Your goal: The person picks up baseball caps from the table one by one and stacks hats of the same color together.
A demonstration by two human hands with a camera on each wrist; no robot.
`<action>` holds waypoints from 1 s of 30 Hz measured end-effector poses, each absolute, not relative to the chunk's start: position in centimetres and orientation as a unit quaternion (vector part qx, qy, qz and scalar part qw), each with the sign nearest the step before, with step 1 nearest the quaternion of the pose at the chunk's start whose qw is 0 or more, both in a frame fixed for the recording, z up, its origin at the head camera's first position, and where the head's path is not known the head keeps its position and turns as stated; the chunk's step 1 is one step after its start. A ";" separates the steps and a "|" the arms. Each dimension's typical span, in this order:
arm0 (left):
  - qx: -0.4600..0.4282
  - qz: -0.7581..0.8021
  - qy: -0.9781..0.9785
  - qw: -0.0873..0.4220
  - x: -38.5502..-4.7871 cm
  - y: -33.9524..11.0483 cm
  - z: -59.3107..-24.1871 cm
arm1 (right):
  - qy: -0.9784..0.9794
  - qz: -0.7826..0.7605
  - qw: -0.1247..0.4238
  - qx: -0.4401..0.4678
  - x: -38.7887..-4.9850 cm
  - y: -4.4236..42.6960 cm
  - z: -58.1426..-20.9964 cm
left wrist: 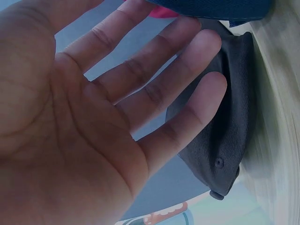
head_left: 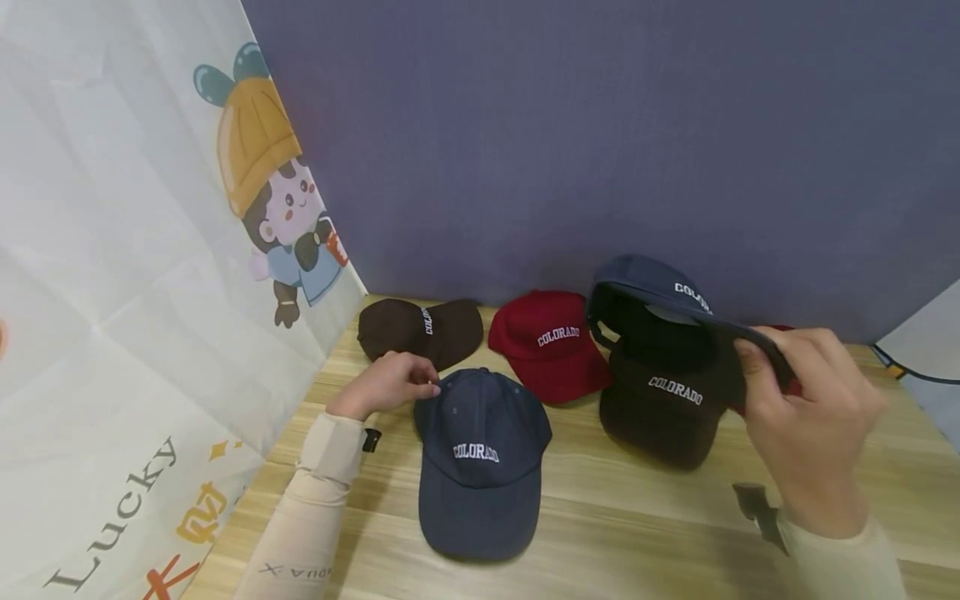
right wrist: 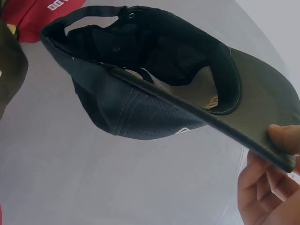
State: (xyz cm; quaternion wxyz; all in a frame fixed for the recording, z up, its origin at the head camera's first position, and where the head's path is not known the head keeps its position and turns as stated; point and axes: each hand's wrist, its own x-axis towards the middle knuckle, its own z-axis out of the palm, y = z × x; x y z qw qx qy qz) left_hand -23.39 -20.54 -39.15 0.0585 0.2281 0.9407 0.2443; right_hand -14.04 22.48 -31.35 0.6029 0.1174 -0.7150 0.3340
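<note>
Held cap, navy, is pinched at its brim by R hand, thumb on one face, fingers on the other. Its crown is tipped off to the L of that hand, raised nr the bench's far edge, w/ its hollow inside exposed; dark cap is partly covered by it in head view.

Navy cap is set on the bench btwn the hands, just R of L hand, brim turned to the near edge. L hand's fingers are spread, thumb & index tips brought to the crown's back L side.

Brown cap is placed at the far L corner, red cap along the far edge, btwn brown & dark ones.
</note>
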 end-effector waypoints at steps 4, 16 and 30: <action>0.231 0.245 0.939 0.062 -23.4 -20.5 -39.2 | -0.717 0.345 0.593 0.124 -13.8 21.9 -31.3; 0.231 0.249 0.938 0.072 -23.2 -20.8 -39.2 | -0.704 0.357 0.594 0.158 -13.4 20.6 -31.3; 0.260 0.239 0.934 0.050 -23.1 -21.6 -39.3 | -0.699 0.378 0.569 0.210 -12.3 17.7 -31.4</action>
